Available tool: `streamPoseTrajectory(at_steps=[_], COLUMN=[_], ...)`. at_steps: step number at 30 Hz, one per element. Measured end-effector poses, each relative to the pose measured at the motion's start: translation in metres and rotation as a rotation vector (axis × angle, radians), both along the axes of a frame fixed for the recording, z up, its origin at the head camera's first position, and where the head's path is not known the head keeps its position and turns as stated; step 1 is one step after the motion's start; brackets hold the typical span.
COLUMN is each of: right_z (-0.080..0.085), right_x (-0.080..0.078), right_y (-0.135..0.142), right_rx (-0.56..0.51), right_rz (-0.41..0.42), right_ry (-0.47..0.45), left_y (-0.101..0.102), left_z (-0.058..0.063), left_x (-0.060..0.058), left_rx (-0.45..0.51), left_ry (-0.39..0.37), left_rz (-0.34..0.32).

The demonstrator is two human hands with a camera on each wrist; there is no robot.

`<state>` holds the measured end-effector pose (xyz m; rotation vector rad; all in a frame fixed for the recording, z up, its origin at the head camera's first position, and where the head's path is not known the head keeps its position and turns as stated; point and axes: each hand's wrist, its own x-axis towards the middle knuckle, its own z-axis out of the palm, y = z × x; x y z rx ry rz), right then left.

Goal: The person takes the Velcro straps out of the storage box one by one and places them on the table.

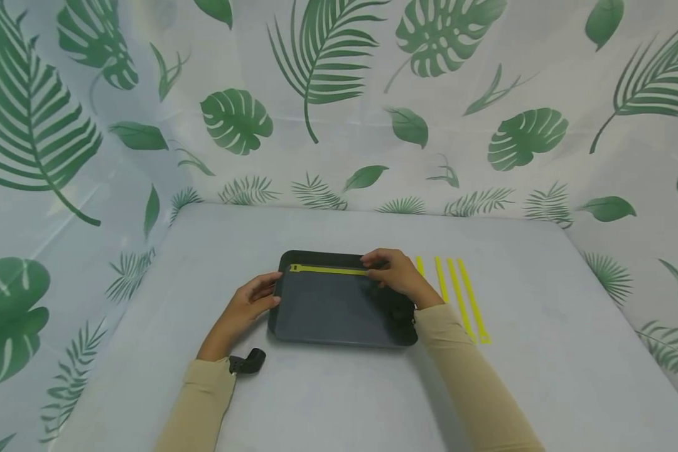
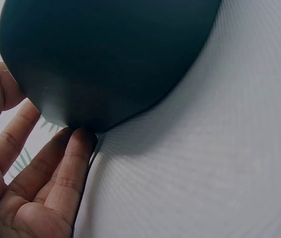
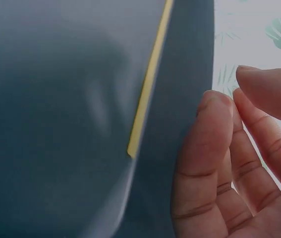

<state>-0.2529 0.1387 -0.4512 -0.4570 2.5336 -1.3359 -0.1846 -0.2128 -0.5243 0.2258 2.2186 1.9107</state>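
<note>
A dark rectangular tray (image 1: pixel 339 317) lies on the white table. Along the inside of its far edge runs a yellow slotted strap (image 1: pixel 329 270), its slotted end toward the left. At the tray's left side my left hand (image 1: pixel 248 304) touches the outer wall with fairly straight fingertips, as the left wrist view shows. My right hand (image 1: pixel 398 273) is over the far right part of the tray. In the right wrist view its fingers (image 3: pixel 204 163) are by the tray's rim, apart from the plain end of the strap (image 3: pixel 142 116).
Several more yellow straps (image 1: pixel 470 301) lie side by side on the table to the right of the tray, partly behind the right arm. A white cloth with green leaves (image 1: pixel 409 125) hangs behind and at both sides. Table surface (image 1: pixel 339 395) extends in front.
</note>
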Motion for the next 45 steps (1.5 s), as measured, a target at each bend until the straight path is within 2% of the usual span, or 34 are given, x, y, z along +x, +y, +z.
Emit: streamPoseTrajectory(at_steps=[14, 25, 30, 38, 45], right_z=[-0.014, -0.024, -0.026, -0.028, -0.023], right_x=[-0.01, -0.015, -0.015, -0.014, -0.014], right_y=[-0.019, -0.032, -0.039, -0.053, -0.067], right_rx=[-0.001, 0.085, 0.136, 0.296, 0.42], right_rz=[0.021, -0.001, -0.014, -0.054, -0.162], right_ry=[-0.028, -0.012, 0.011, 0.155, 0.187], left_y=[0.001, -0.001, -0.002, -0.003, -0.004], left_z=[-0.001, -0.001, -0.002, -0.002, -0.002], left_x=[-0.004, -0.004, -0.004, -0.003, -0.003], left_rx=[0.028, 0.027, 0.034, 0.027, 0.026], left_ry=[0.013, 0.018, 0.019, 0.017, 0.02], left_rz=[-0.018, -0.024, -0.025, -0.015, -0.011])
